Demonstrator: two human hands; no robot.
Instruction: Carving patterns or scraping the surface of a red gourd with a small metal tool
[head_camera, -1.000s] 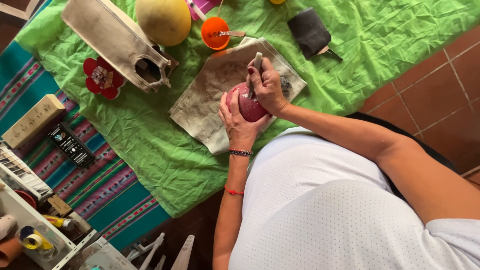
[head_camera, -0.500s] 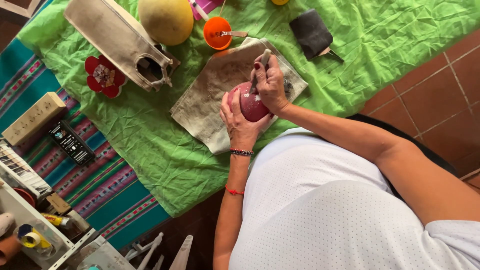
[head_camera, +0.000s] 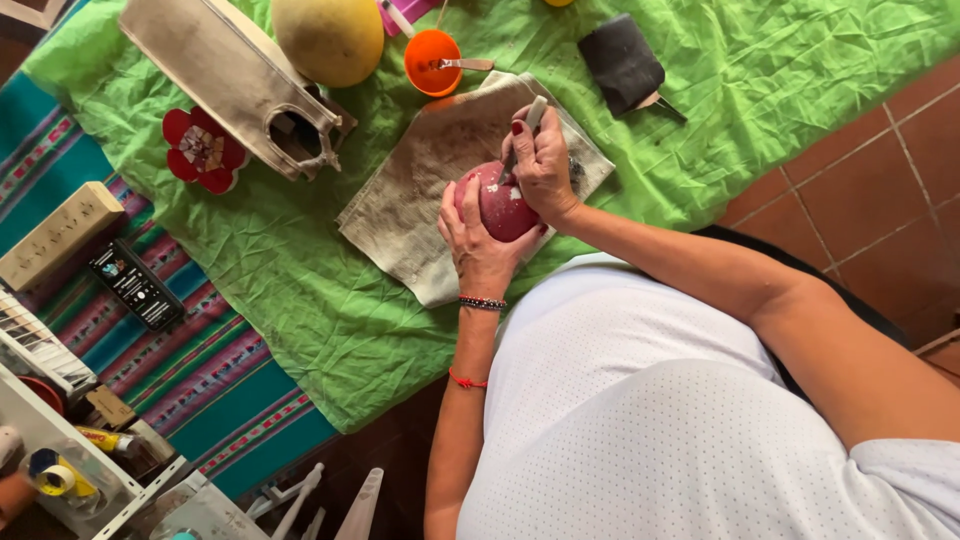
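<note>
My left hand (head_camera: 478, 243) cups a round dark-red ball-shaped object (head_camera: 503, 203) from below, over a stained grey cloth (head_camera: 420, 190) on the green sheet. My right hand (head_camera: 545, 165) grips a thin metal tool (head_camera: 527, 128), and the tool's tip touches the top of the red object. Both hands are close together above the cloth.
An orange cup (head_camera: 432, 62) with a small tool in it stands behind the cloth. A yellow gourd (head_camera: 328, 35), a grey birdhouse-like box (head_camera: 235, 75), a red flower piece (head_camera: 203, 150) and a black sanding block (head_camera: 622, 62) lie on the green sheet (head_camera: 300, 290). A phone (head_camera: 135, 285) rests on striped fabric, left.
My right hand has shifted the tool slightly over the red object. The left hand keeps holding it in the same place.
</note>
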